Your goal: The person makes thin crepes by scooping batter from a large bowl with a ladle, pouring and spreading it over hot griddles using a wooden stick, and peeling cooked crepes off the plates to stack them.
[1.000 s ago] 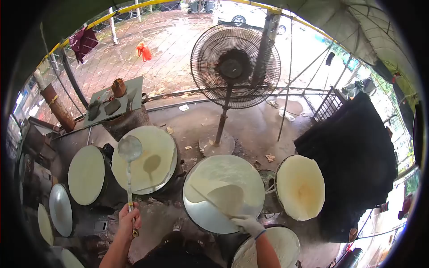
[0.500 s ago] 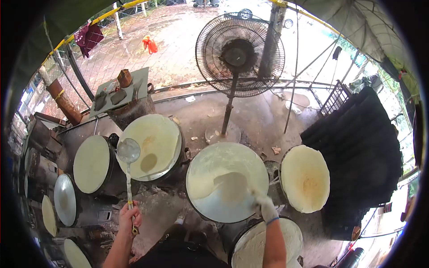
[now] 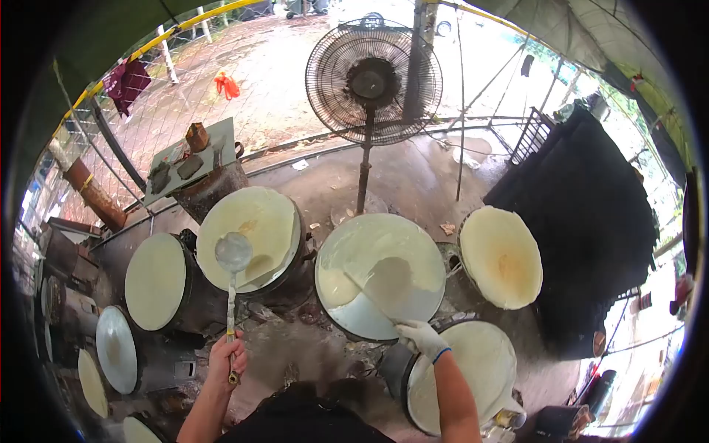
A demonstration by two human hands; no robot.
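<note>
My bare left hand (image 3: 227,359) is closed round the handle of a long metal ladle (image 3: 234,252), its round bowl held above the griddle behind it. A white glove with a blue cuff covers my right hand (image 3: 421,337), which grips one end of a thin spreader (image 3: 369,297). That spreader lies slantwise across the middle griddle (image 3: 354,319). Pale batter (image 3: 340,255) coats the far and side parts of this griddle, while bare metal shows at its near side. A greyish round patch is at its centre.
Pale flatbreads (image 3: 155,282) cover several round drum stoves around me. A browned flatbread (image 3: 502,257) is on the right, near a dark stack (image 3: 576,229). Another coated griddle (image 3: 465,376) stands by my right forearm. A standing fan (image 3: 371,81) is ahead.
My right hand has moved left and nearer the middle griddle's front edge, and the spreader now shows clearly. The batter has spread further round the right side. The ladle has shifted right; the view has moved.
</note>
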